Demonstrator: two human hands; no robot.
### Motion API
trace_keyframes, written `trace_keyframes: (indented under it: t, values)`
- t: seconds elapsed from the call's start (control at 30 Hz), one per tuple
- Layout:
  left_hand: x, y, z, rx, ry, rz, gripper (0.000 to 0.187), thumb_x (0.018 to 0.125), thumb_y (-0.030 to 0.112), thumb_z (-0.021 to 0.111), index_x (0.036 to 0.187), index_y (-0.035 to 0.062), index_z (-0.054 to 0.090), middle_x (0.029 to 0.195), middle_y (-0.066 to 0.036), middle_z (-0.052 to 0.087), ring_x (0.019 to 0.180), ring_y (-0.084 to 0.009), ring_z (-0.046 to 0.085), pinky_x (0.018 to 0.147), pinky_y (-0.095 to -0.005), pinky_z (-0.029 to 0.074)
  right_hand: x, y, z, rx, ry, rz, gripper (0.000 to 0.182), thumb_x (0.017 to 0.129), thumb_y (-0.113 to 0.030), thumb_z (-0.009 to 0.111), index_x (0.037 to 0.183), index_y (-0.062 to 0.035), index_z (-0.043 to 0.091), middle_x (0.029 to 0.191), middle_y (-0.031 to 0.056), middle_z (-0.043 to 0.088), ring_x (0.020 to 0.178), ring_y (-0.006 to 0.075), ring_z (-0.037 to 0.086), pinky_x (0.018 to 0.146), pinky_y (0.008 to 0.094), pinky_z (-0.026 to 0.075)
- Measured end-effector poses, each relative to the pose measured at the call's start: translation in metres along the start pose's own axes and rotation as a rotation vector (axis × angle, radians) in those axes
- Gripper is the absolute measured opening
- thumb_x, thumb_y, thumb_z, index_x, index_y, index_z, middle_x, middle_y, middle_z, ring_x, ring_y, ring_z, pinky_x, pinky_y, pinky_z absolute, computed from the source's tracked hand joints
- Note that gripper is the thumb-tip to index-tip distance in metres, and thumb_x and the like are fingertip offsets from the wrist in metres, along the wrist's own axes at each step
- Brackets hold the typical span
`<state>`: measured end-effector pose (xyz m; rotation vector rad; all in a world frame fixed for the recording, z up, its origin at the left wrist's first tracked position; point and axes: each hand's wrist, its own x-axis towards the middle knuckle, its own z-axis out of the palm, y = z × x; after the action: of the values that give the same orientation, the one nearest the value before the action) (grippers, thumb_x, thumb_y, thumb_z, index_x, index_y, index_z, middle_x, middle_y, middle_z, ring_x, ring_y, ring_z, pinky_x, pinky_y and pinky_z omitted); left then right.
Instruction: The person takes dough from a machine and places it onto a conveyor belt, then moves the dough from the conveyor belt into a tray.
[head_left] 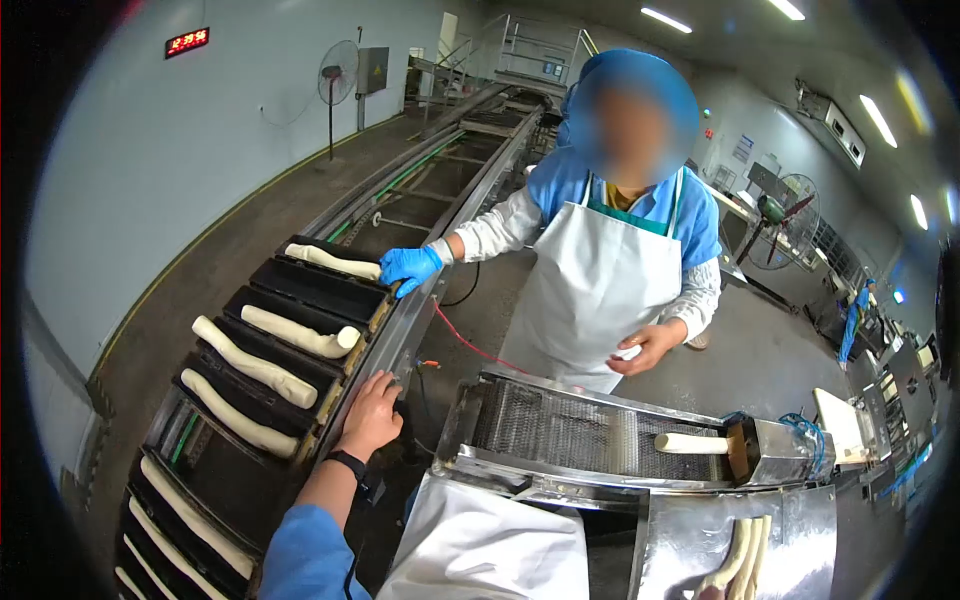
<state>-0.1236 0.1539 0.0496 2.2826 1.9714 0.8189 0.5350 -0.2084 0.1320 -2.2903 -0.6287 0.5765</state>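
Grey metal railing supports the bare left hand, palm down, fingers loosely spread, grasping nothing; pale dough strips lie beyond it in black trays. At the lower edge, the mostly cropped right hand meets pale dough lengths; its grip is unclear.

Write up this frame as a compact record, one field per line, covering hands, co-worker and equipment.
Left hand: wearer's left hand on the metal rail
Right hand: right fingertips at the bottom edge, by pale dough-like strips; grip unclear
Co-worker: blue-gloved hand at a strip's end; bare hand raised
Line: black trays, several holding strips
Belt: mesh belt, one pale piece
Surface: metal table under the strips near the right fingertips
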Motion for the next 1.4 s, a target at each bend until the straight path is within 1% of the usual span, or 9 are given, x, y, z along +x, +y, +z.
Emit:
trace_keyframes:
  t: [0.2, 0.27, 0.33, 0.4, 0.6, 0.8, 1.0, 1.07, 1.4]
  values:
    - [-0.017, 0.004, -0.014, -0.097, 0.004, -0.047, 0.050, 0.076, 0.010, 0.064, 0.125, 0.0003, 0.065, 0.143, -0.020, 0.053, 0.142, -0.0367, 0.041, 0.120, -0.0456, 0.034, -0.047, -0.176, 0.059, 0.394, -0.441, -0.198, 0.041, 0.103, -0.031, 0.051, 0.126, 0.0027, 0.059, 0.091, 0.0122, 0.070, 0.085, 0.0249, 0.067, 0.086, 0.0401, 0.055]
    - [-0.027, -0.002, -0.015, -0.083, 0.024, -0.047, 0.050, 0.077, 0.010, 0.063, 0.126, 0.0004, 0.064, 0.144, -0.020, 0.053, 0.142, -0.0354, 0.041, 0.120, -0.0452, 0.034, -0.034, -0.210, 0.091, 0.732, -0.628, -0.247, 0.059, 0.086, -0.033, 0.059, 0.131, 0.0050, 0.054, 0.107, 0.0241, 0.065, 0.094, 0.0292, 0.067, 0.074, 0.0388, 0.058]
    - [-0.036, -0.002, -0.017, -0.150, 0.017, -0.054, 0.050, 0.078, 0.010, 0.063, 0.127, 0.0012, 0.063, 0.144, -0.019, 0.053, 0.142, -0.0339, 0.042, 0.119, -0.0444, 0.034, -0.053, -0.276, 0.104, 0.743, -0.927, -0.305, 0.060, 0.082, -0.037, 0.069, 0.119, 0.0090, 0.057, 0.106, 0.0287, 0.063, 0.089, 0.0378, 0.065, 0.063, 0.0470, 0.055]
    - [-0.047, -0.003, -0.022, -0.142, 0.019, -0.066, 0.049, 0.078, 0.010, 0.063, 0.127, 0.0017, 0.063, 0.144, -0.019, 0.053, 0.141, -0.0334, 0.043, 0.119, -0.0440, 0.035, -0.074, -0.332, 0.133, 0.845, -1.462, -0.341, 0.068, 0.084, -0.034, 0.060, 0.134, 0.0109, 0.048, 0.109, 0.0271, 0.065, 0.091, 0.0302, 0.067, 0.060, 0.0359, 0.059]
    - [-0.075, 0.003, -0.037, -0.200, 0.063, -0.079, 0.049, 0.078, 0.009, 0.063, 0.127, 0.0006, 0.062, 0.137, -0.019, 0.058, 0.135, -0.0356, 0.050, 0.115, -0.0448, 0.041, -0.180, -0.444, 0.212, 0.716, -1.977, -0.338, 0.090, 0.085, -0.018, 0.067, 0.159, 0.0045, 0.021, 0.152, 0.0259, 0.043, 0.131, 0.0424, 0.054, 0.106, 0.0513, 0.050]
    - [-0.091, 0.005, -0.085, -0.825, 0.131, -0.354, 0.049, 0.076, -0.001, 0.074, 0.124, -0.0006, 0.063, 0.131, -0.018, 0.061, 0.127, -0.0350, 0.058, 0.108, -0.0437, 0.047, -0.166, -0.411, 0.231, 0.661, -1.939, -0.383, 0.093, 0.080, 0.001, 0.061, 0.163, -0.0055, 0.018, 0.160, 0.0212, 0.035, 0.142, 0.0366, 0.044, 0.117, 0.0523, 0.037]
    - [-0.106, -0.114, -0.145, -0.068, 0.563, -0.632, 0.063, 0.080, 0.000, 0.069, 0.141, 0.0000, 0.051, 0.143, -0.020, 0.052, 0.140, -0.0335, 0.044, 0.116, -0.0429, 0.036, -0.093, -0.342, 0.239, 0.566, -1.532, -0.291, 0.076, 0.079, -0.009, 0.066, 0.151, 0.0018, 0.043, 0.148, 0.0209, 0.051, 0.132, 0.0343, 0.054, 0.110, 0.0486, 0.047]
    - [-0.108, -0.144, -0.144, -0.433, 0.564, -1.059, 0.076, 0.078, 0.002, 0.067, 0.150, -0.0009, 0.041, 0.151, -0.023, 0.043, 0.143, -0.0367, 0.039, 0.118, -0.0424, 0.031, -0.080, -0.323, 0.234, 0.585, -1.376, -0.213, 0.064, 0.080, -0.009, 0.063, 0.141, 0.0032, 0.053, 0.132, 0.0184, 0.064, 0.120, 0.0340, 0.063, 0.104, 0.0450, 0.051]
    - [-0.072, -0.145, -0.153, -0.521, 0.464, -1.465, 0.080, 0.079, 0.007, 0.064, 0.153, 0.0067, 0.036, 0.147, -0.026, 0.035, 0.131, -0.0437, 0.043, 0.112, -0.0464, 0.039, -0.016, -0.227, 0.219, 0.668, -1.126, -0.120, 0.043, 0.086, -0.011, 0.062, 0.127, 0.0039, 0.061, 0.115, 0.0178, 0.071, 0.104, 0.0303, 0.069, 0.091, 0.0427, 0.056]
